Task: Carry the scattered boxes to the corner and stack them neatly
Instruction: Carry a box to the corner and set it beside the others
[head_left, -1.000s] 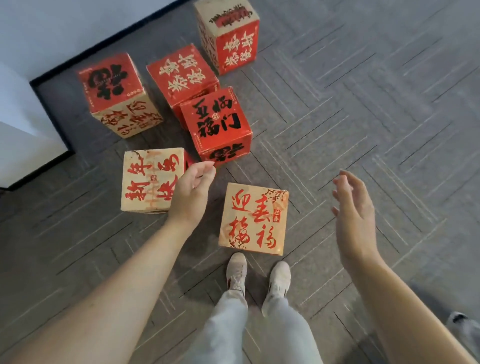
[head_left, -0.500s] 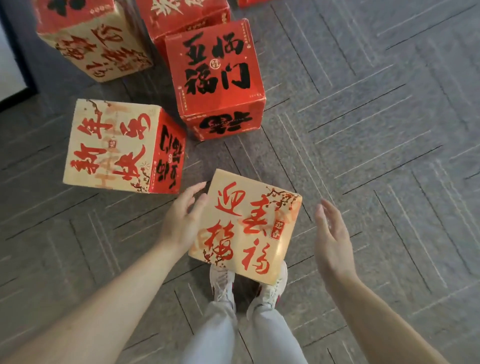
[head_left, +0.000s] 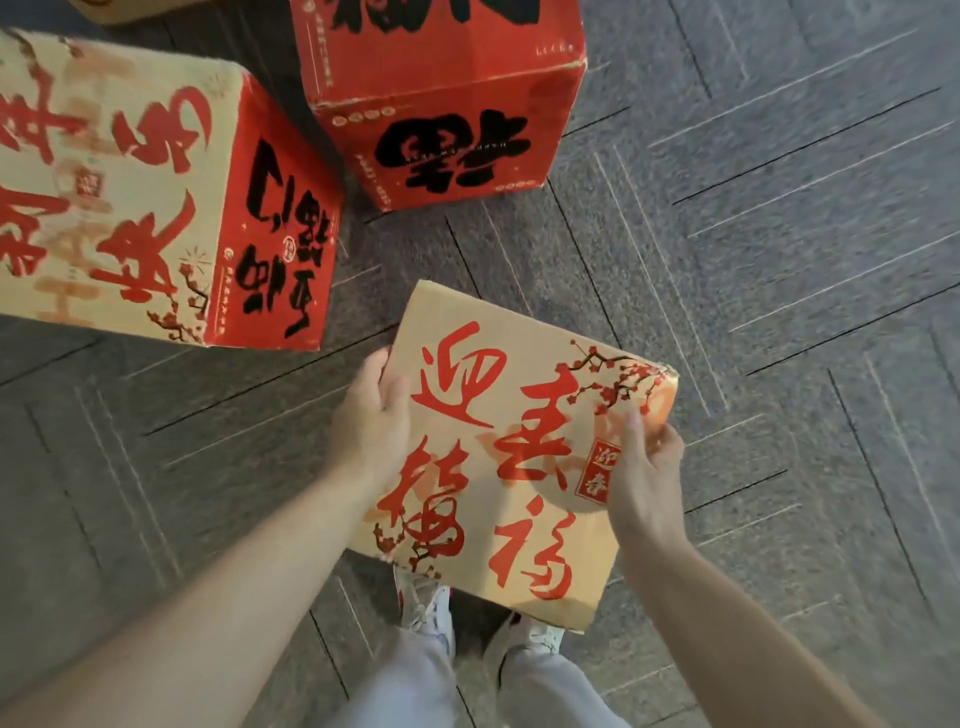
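Note:
A tan cardboard box (head_left: 519, 395) with red calligraphy and plum-blossom print sits right in front of me, above my shoes. My left hand (head_left: 369, 426) grips its left edge, thumb on the top face. My right hand (head_left: 644, 478) holds the right edge with curled fingers. Whether the box is off the floor I cannot tell. A second tan box with a red side (head_left: 130, 197) lies at the left. An all-red box with black characters (head_left: 447, 104) stands at the top centre.
Grey carpet tiles (head_left: 753, 260) cover the floor all around. My white shoes (head_left: 426, 613) stand just under the near edge of the held box. The corner of one more box (head_left: 119, 8) shows at the top left edge.
I have bent closer, so the boxes look larger. Both hands have closed in from either side and taken hold of the tan box.

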